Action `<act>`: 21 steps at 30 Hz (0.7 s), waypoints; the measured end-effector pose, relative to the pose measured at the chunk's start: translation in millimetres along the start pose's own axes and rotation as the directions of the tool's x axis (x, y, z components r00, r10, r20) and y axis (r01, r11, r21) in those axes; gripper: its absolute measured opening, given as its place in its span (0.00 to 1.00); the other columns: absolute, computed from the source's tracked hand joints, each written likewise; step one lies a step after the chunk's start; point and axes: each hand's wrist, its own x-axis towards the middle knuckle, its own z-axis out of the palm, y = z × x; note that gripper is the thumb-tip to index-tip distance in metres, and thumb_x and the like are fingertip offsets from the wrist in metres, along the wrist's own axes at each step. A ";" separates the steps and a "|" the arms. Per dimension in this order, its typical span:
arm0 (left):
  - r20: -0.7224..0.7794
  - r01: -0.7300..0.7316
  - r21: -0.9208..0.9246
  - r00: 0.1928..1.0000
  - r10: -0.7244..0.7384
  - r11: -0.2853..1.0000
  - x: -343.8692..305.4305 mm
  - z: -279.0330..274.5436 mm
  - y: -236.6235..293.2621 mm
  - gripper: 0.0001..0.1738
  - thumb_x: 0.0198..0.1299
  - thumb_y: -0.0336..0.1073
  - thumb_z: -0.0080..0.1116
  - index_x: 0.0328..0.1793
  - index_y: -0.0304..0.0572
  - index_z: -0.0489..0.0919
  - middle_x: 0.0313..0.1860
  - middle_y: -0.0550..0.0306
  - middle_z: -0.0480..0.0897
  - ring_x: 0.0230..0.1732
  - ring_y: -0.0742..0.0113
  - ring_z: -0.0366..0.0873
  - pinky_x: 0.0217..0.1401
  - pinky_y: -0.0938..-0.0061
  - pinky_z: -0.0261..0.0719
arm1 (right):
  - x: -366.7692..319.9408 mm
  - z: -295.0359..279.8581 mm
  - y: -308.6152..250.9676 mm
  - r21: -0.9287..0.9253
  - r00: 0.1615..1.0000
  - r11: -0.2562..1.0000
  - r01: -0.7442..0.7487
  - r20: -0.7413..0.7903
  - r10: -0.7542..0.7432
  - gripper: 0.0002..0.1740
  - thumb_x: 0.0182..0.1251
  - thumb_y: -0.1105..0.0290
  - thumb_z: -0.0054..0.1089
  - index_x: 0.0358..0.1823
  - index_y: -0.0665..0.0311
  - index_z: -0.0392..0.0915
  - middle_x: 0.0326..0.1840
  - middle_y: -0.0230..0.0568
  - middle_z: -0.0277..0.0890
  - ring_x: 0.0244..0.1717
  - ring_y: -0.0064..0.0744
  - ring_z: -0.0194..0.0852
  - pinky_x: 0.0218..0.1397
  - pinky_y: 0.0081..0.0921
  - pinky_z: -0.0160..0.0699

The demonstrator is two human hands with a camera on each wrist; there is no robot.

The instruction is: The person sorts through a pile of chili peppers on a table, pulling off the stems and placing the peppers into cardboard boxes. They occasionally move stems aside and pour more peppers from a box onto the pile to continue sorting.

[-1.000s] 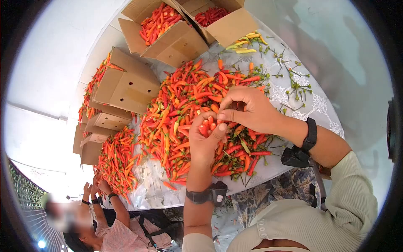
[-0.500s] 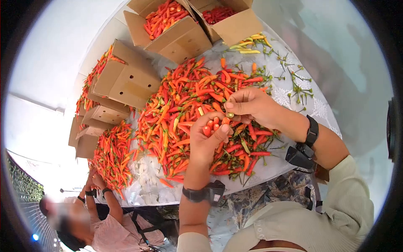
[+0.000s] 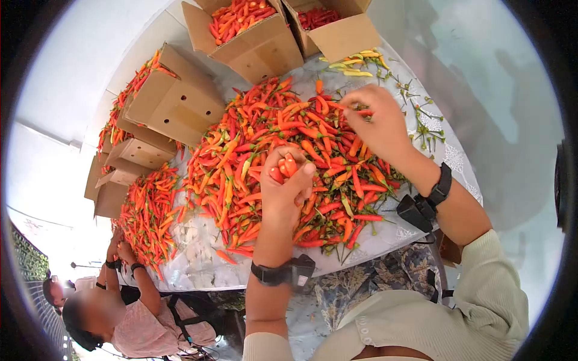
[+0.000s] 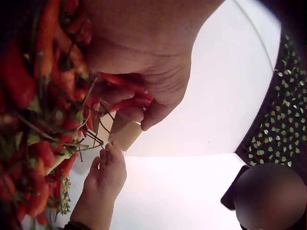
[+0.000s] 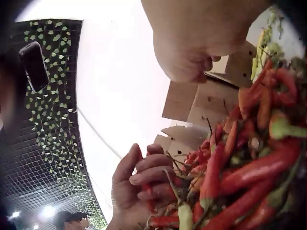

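- A person's left hand (image 3: 280, 195) grips several red chillies (image 3: 290, 163) in curled fingers above a broad heap (image 3: 241, 171) of red and orange ones. Smooth skins and a full palm could let one slip; squeezing harder might bruise them.
- The right hand (image 3: 379, 120) is raised over the heap's far side, its fingers bent; whether they pinch anything cannot be told. A careless drop there could land among the wrong pile.
- Green stems (image 3: 428, 129) lie scattered near a small group of yellow chillies (image 3: 359, 73), a closeness that could let scraps and pods mix.
- A loose chilli (image 3: 226, 257) rests apart from the heap, near the edge of the patterned surface (image 3: 195, 231). A brush from the left forearm or its wrist camera (image 3: 292, 272) could knock it off.
- A smaller heap (image 3: 147, 213) sits to the left, beside another person in pink (image 3: 144, 331); spreading pods could blur the gap between the piles.
- Beyond, a cardboard box (image 3: 259, 57) holds more red chillies behind raised flaps. Bumping it could spill some back onto the surface.
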 end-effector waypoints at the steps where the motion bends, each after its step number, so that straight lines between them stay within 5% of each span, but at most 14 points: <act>1: 0.000 0.010 -0.003 1.000 -0.010 1.000 -0.3 -0.9 0.0 0.07 0.58 0.27 0.57 0.40 0.40 0.71 0.20 0.63 0.70 0.13 0.76 0.63 0.13 0.84 0.56 | -3.5 3.9 0.9 0.015 0.997 0.999 0.031 0.068 -0.032 0.08 0.54 0.76 0.58 0.37 0.59 0.78 0.35 0.41 0.75 0.40 0.45 0.71 0.48 0.37 0.70; 4: -0.009 0.022 -0.080 1.000 -0.023 0.997 -0.7 -1.0 3.1 0.05 0.59 0.27 0.55 0.39 0.41 0.71 0.18 0.63 0.69 0.13 0.76 0.63 0.13 0.83 0.57 | -10.4 15.1 1.0 0.062 0.961 0.993 0.100 0.252 -0.113 0.10 0.54 0.75 0.59 0.40 0.58 0.77 0.34 0.41 0.74 0.41 0.46 0.71 0.50 0.40 0.68; 10: -0.057 0.006 -0.084 0.998 -0.011 0.996 0.1 2.2 1.8 0.03 0.62 0.28 0.53 0.40 0.42 0.71 0.18 0.62 0.69 0.13 0.75 0.63 0.13 0.83 0.58 | -6.6 9.0 -9.8 0.112 0.934 0.980 0.166 0.301 -0.192 0.14 0.54 0.70 0.62 0.44 0.59 0.77 0.36 0.42 0.73 0.43 0.45 0.71 0.47 0.40 0.69; 13: -0.034 0.006 -0.099 0.999 -0.009 0.995 1.0 0.1 0.7 0.07 0.61 0.32 0.59 0.37 0.44 0.70 0.16 0.64 0.72 0.12 0.77 0.69 0.11 0.86 0.56 | -8.8 5.3 -23.4 0.017 0.922 0.997 0.082 0.379 -0.082 0.17 0.52 0.69 0.66 0.45 0.62 0.77 0.37 0.42 0.75 0.42 0.45 0.71 0.49 0.39 0.68; 16: -0.055 0.002 -0.074 0.998 -0.006 0.997 1.3 0.8 -0.6 0.08 0.60 0.33 0.60 0.37 0.44 0.70 0.16 0.64 0.72 0.12 0.78 0.68 0.11 0.86 0.56 | -13.4 15.0 -15.6 0.019 0.953 0.996 0.087 0.288 -0.089 0.19 0.51 0.70 0.66 0.47 0.61 0.78 0.36 0.41 0.75 0.43 0.45 0.72 0.51 0.39 0.68; 21: -0.064 0.003 -0.069 0.998 -0.007 0.998 1.6 3.2 0.6 0.08 0.60 0.33 0.60 0.37 0.44 0.70 0.16 0.63 0.73 0.12 0.79 0.68 0.11 0.87 0.57 | -12.3 9.0 -20.4 0.012 0.925 0.988 0.153 0.350 -0.147 0.22 0.49 0.69 0.67 0.49 0.60 0.77 0.38 0.42 0.74 0.44 0.44 0.73 0.49 0.36 0.71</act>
